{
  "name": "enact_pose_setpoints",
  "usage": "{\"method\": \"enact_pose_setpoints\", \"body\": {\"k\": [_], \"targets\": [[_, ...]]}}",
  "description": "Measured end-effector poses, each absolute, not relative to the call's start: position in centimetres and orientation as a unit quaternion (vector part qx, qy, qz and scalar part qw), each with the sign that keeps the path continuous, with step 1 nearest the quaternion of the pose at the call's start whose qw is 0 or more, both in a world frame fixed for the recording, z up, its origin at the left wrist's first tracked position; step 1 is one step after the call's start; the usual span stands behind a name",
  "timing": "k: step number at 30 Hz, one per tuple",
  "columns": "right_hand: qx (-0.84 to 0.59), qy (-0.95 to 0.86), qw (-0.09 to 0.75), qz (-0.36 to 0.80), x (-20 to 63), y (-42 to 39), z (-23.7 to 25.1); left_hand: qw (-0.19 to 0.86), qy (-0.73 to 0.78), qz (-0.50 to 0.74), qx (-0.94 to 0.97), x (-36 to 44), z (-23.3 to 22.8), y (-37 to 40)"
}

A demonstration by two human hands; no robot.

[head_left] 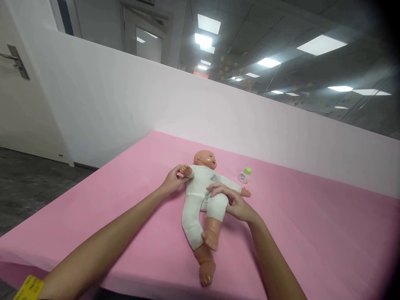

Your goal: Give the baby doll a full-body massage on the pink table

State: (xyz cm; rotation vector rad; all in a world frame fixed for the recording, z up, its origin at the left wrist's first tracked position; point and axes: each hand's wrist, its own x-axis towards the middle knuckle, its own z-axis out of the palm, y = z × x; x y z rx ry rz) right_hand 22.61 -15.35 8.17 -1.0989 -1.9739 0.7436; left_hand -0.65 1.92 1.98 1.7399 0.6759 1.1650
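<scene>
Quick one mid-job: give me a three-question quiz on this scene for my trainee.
1. True or false: the doll lies face down.
2. Which hand touches the doll's raised arm: A left hand, B right hand, C neither?
3. Fill in: the bottle on the pink mat has a ____ cap.

Key: 1 false, it lies face up. 2 A; the right hand rests at the hip. 3 green.
</scene>
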Motion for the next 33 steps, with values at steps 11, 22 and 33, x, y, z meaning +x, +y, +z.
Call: {"method": "enact_pose_setpoints", "body": {"k": [11, 22, 33], "targets": [[-0.432, -0.817, 0.188, 0.333, 23.9, -17.4, 10.9, 0.459, 0.229, 0.452, 0.73, -2.3, 2.0, 3.1], [-0.395, -0.834, 0.187, 0.336, 23.7, -17.5, 11.3, 0.434, 0.225, 0.418, 0.766, -2.8, 2.1, 3.2], [-0.477, -0.777, 0.255, 0.323, 23.6, -16.7, 10.2, 0.394, 0.196, 0.387, 0.811, -3.1, 1.6, 3.3]]}}
